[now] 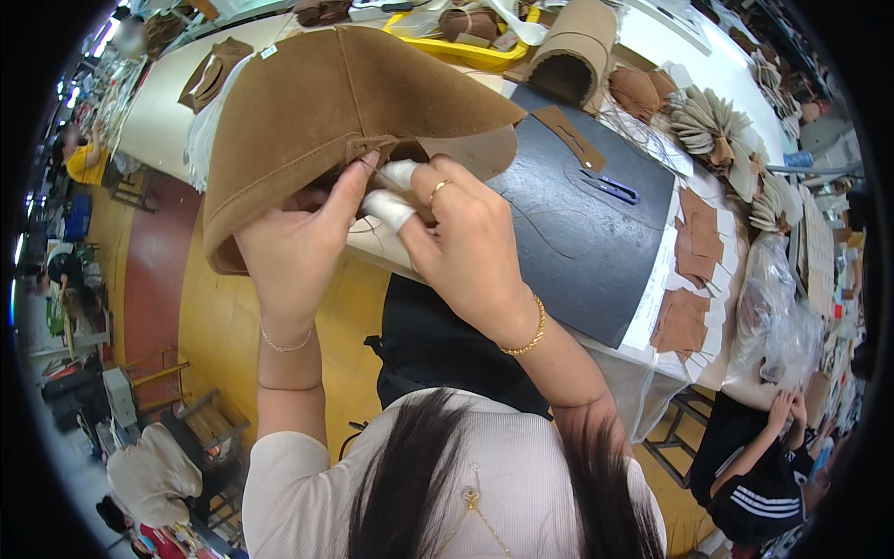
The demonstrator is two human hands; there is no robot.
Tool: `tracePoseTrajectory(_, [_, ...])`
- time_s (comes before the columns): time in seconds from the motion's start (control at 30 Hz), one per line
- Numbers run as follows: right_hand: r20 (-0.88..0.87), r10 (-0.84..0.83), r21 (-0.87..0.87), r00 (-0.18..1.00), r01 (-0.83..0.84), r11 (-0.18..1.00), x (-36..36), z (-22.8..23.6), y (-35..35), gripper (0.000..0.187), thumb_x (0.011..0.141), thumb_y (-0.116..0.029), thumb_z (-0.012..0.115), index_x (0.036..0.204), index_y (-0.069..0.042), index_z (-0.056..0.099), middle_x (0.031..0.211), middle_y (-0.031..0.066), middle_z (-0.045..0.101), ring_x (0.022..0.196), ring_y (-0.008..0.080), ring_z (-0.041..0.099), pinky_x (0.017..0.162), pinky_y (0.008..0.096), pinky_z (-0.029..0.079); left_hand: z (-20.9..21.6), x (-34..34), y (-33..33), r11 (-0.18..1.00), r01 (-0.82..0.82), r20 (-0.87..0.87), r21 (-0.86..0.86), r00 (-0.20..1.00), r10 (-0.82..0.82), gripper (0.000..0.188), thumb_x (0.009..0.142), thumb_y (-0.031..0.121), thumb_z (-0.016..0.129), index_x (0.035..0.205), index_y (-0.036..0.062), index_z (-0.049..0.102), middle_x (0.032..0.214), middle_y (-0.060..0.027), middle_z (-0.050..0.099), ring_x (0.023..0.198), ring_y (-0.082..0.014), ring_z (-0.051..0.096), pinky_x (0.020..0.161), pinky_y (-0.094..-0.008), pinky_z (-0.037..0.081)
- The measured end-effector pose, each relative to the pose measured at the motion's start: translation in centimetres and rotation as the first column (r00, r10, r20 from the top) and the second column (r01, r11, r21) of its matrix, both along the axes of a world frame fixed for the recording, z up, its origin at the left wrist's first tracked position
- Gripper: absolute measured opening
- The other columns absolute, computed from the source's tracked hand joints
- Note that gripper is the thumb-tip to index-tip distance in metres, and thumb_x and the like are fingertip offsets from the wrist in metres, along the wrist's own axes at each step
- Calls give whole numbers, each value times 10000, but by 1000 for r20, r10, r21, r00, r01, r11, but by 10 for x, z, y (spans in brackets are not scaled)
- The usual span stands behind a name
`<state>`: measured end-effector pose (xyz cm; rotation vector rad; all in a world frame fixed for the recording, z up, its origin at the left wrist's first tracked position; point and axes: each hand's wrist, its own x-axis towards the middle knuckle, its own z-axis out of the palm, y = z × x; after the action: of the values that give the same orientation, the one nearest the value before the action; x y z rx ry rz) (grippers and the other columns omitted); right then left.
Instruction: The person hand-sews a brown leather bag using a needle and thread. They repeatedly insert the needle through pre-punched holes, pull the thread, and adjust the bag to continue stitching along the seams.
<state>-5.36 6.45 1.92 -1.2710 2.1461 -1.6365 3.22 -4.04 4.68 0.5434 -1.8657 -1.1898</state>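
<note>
A large brown suede piece with stitched seams and a white lining is held up before me, its lower edge folded back. My left hand is closed on that edge, thumb on the outside near the seam and fingers inside, partly hidden. Against the same spot, my right hand is closed in a pinch, with white tape wrapped round two of its fingertips. What it pinches is too small to tell. A thin dark thread trails over the black mat beside the right hand.
Blue thread snips and a brown leather strip lie on the mat. Brown leather patches are stacked at the right. Behind stand a yellow tray and a rolled tan sheet. Another person's hands rest at far right.
</note>
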Motion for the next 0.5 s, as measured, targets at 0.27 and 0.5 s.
tracePoseTrajectory(0.27, [50, 120, -49, 992, -117, 992, -27, 8, 79, 188, 767, 39, 575, 920, -16, 670, 817, 122, 477, 716, 272, 532, 658, 333, 443, -7, -12, -3, 995, 68, 68, 79, 995, -73, 339, 760, -79, 735, 1062, -53, 583, 924, -72, 660, 721, -83, 618, 563, -194, 512])
tracePoseTrajectory(0.5, [495, 508, -763, 705, 73, 642, -13, 31, 120, 251, 779, -158, 703, 966, -57, 571, 839, 98, 514, 684, 241, 514, 684, 344, 455, -19, -18, -35, 948, -121, 174, -294, 969, 177, 248, 786, 105, 744, 970, -19, 633, 806, -58, 642, 635, -121, 550, 566, -231, 429])
